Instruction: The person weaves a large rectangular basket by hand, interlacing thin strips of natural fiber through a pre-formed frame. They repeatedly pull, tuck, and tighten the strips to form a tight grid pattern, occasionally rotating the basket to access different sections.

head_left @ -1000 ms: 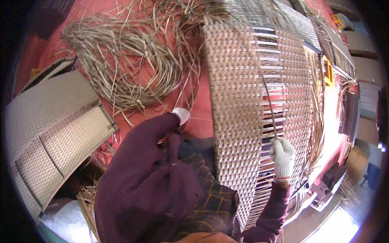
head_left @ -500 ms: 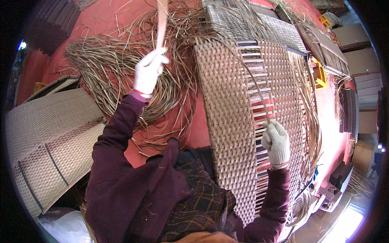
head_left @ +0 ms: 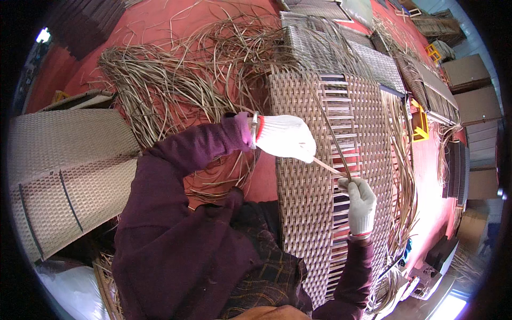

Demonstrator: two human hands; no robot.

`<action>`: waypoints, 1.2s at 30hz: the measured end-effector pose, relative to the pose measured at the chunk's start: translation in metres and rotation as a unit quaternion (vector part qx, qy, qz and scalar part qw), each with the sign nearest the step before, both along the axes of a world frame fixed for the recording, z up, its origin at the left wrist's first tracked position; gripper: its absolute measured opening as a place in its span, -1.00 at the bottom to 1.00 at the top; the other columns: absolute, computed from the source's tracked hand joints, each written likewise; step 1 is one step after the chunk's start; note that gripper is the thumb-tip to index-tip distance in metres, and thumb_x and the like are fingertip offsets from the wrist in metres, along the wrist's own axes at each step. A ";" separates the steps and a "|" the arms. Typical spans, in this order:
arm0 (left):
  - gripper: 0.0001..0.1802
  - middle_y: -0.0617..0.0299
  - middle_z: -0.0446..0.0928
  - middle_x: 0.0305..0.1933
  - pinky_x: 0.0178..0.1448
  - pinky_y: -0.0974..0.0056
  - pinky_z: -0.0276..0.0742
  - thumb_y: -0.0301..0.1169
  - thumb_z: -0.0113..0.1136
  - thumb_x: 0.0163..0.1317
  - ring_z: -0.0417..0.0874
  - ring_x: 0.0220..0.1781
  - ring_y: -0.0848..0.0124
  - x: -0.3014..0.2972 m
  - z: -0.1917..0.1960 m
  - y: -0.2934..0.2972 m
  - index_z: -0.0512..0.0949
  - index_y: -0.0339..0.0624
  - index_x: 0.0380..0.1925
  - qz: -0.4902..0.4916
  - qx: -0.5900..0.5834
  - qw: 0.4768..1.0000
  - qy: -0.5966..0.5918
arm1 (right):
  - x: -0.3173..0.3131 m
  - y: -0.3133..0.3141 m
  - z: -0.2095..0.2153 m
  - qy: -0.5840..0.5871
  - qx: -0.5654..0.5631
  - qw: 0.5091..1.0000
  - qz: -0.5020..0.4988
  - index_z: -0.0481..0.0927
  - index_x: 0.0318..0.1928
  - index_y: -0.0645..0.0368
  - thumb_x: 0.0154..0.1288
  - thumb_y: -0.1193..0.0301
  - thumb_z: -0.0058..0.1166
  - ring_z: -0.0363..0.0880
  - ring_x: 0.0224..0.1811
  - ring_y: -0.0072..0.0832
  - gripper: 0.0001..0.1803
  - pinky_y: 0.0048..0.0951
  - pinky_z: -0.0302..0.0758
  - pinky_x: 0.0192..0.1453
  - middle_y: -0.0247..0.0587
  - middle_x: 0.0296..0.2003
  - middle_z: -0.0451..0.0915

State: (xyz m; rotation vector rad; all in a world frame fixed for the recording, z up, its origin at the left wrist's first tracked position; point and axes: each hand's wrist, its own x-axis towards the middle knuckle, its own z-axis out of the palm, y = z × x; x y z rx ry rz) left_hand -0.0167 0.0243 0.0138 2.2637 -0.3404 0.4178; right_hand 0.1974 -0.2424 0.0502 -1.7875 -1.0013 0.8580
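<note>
Pinching one end of a thin wicker strip (head_left: 326, 166), the left hand (head_left: 285, 137) has fingers pressed together; the strip runs toward lower right to the right hand (head_left: 360, 202), closed on it over the woven panel (head_left: 298, 213), frame centre.

Heap of loose tan wicker strands (head_left: 160, 85) on red floor (head_left: 160, 21); finished woven panel (head_left: 64, 165) lying left; brown cardboard boxes (head_left: 472, 101) stacked far right.

Place: wicker-weaving workshop
Landmark: half-woven rattan panel (head_left: 320, 176) on a frame
Left of panel: loose cane strips (head_left: 176, 90) heaped on red floor (head_left: 160, 21)
Behind panel: finished woven panels (head_left: 368, 58) stacked
</note>
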 end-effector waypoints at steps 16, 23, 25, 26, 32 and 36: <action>-0.69 0.09 0.78 -0.18 -0.05 -0.06 0.70 -0.14 0.21 0.47 0.80 -0.12 0.00 0.009 0.016 0.023 0.75 -0.14 -0.18 0.057 0.242 0.967 0.051 | -0.012 -0.009 -0.019 -0.172 0.031 0.982 -0.070 0.70 -0.03 0.36 0.64 0.53 0.07 0.43 -0.44 -0.64 -0.83 -0.47 0.39 -0.35 -0.30 -0.45 0.59; -0.63 0.18 0.64 0.02 -0.11 0.05 0.75 -0.28 0.29 0.34 0.77 -0.16 0.13 0.035 0.022 -0.050 0.63 -0.07 0.13 0.253 0.236 0.938 0.007 | -0.015 0.002 -0.018 -0.224 0.023 0.971 -0.079 0.73 -0.01 0.37 0.62 0.54 0.13 0.48 -0.53 -0.56 -0.84 -0.40 0.45 -0.42 -0.20 -0.43 0.71; -0.60 0.19 0.62 0.16 -0.06 0.07 0.76 -0.37 0.22 0.38 0.78 -0.08 0.16 0.049 0.017 -0.072 0.58 -0.08 0.21 0.239 0.211 0.945 -0.069 | -0.019 0.006 -0.018 -0.279 0.078 0.956 -0.051 0.75 -0.03 0.33 0.61 0.53 0.14 0.60 -0.52 -0.53 -0.85 -0.38 0.53 -0.40 -0.09 -0.41 0.76; -0.62 0.17 0.66 0.18 0.01 0.07 0.77 -0.37 0.21 0.43 0.80 -0.03 0.13 0.055 0.013 -0.078 0.61 -0.10 0.22 0.201 0.139 0.968 -0.061 | -0.020 0.006 -0.017 -0.311 0.124 0.941 -0.037 0.75 -0.03 0.32 0.61 0.53 0.14 0.64 -0.50 -0.53 -0.85 -0.38 0.56 -0.39 -0.09 -0.41 0.77; -0.69 0.01 0.78 -0.15 0.03 0.00 0.69 -0.21 0.24 0.46 0.80 -0.11 0.00 0.082 -0.007 -0.060 0.77 -0.09 0.04 0.032 -0.024 0.995 0.092 | -0.021 -0.002 -0.015 -0.275 0.115 0.954 -0.038 0.76 0.01 0.28 0.56 0.52 0.21 0.75 -0.44 -0.29 -0.86 -0.26 0.66 -0.25 0.03 -0.37 0.77; -0.73 -0.02 0.77 -0.23 -0.02 -0.05 0.71 -0.30 0.18 0.45 0.79 -0.18 -0.06 0.078 -0.004 -0.058 0.81 -0.08 -0.06 0.165 0.035 0.984 0.058 | -0.021 -0.001 -0.017 -0.340 0.143 0.922 -0.113 0.73 0.18 0.28 0.56 0.50 0.22 0.71 -0.51 -0.34 -0.73 -0.28 0.63 -0.32 -0.01 -0.41 0.75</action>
